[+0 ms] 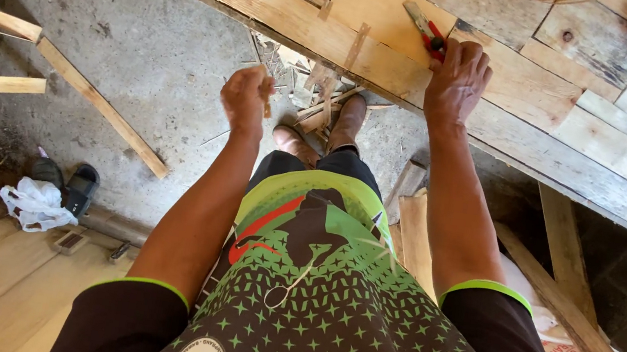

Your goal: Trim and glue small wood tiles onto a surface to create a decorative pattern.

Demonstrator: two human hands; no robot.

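Nearest us, our green-patterned shirt (311, 300). Beyond it, our right hand (456, 77) presses on the wooden worktop (568, 131) near its front edge, fingers clenched around a red-handled tool (431, 35). Our left hand (246, 98), off that edge, pinches a small wood sliver (265, 98).

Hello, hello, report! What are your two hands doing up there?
Right hand gripping red-handled tool on pale wooden plank tabletop. Left hand closed on thin wood sliver, off table edge. Wood scraps on floor below.
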